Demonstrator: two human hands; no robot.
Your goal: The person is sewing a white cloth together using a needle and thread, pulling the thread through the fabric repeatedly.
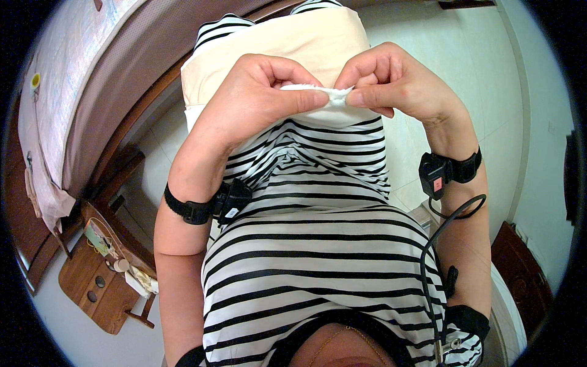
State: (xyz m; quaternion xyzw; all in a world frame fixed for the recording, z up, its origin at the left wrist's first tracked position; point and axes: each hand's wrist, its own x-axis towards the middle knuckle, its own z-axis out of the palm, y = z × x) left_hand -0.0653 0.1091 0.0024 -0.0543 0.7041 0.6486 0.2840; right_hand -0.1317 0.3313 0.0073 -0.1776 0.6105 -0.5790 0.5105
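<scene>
A cream cloth (287,40) lies across my lap over the striped garment I wear, with white fabric (337,96) showing along its near edge. My left hand (269,88) pinches this white fabric between thumb and fingers. Just to its right, my right hand (391,85) pinches the same white fabric, thumb on top. Between the two thumbs a short stretch of it is bunched and raised. Whether the white fabric is joined to the cream cloth I cannot tell. Anything small inside the pinched fingers is hidden.
On the left is a bed (79,79) with a pale cover and a small yellow roll (35,81) on it. A wooden stand (98,287) with small items is at lower left. Black strapped devices sit on both forearms; a cable (423,269) runs from the right one.
</scene>
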